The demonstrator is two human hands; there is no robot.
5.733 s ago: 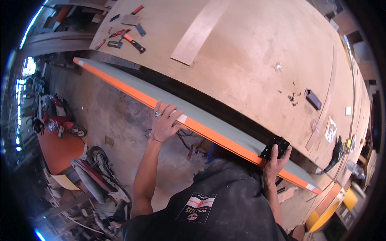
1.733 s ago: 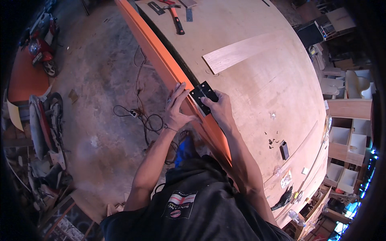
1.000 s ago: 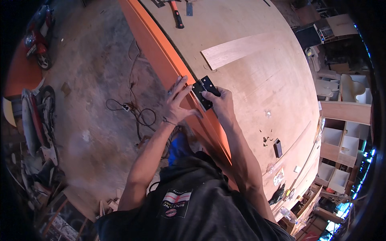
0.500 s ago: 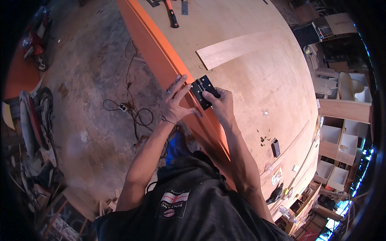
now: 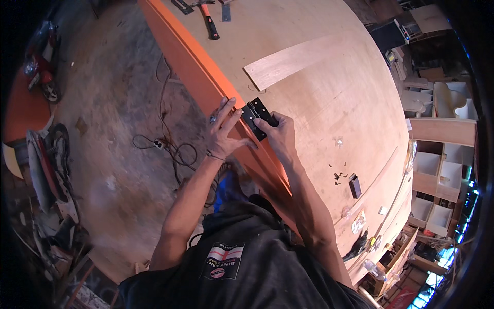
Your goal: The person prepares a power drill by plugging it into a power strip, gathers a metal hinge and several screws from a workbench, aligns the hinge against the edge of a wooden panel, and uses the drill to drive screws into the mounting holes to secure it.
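Observation:
A black metal butt hinge (image 5: 249, 114) lies opened out on the edge of a long orange board (image 5: 193, 67). My right hand (image 5: 281, 135) pinches the hinge's outer leaf, thumb on top, other fingers mostly hidden underneath. My left hand (image 5: 222, 136) rests against the board with fingers stretched and spread. Its fingertips reach the board's edge beside the hinge, and its thumb points along the board toward my right hand. The hinge's near leaf lies against the orange edge; whether it sits in a recess I cannot tell.
A pale wooden worktop (image 5: 319, 113) carries a hammer (image 5: 211, 28), a thin wood strip (image 5: 278, 67), several scattered screws (image 5: 338, 177) and a small dark box (image 5: 354, 186). A power cable (image 5: 167, 141) loops on the floor at left. Drawer boxes (image 5: 437, 170) stand at right.
The view has shifted slightly, bringing more of the hammer into sight. Both hands and the hinge stay in nearly the same place on the orange board.

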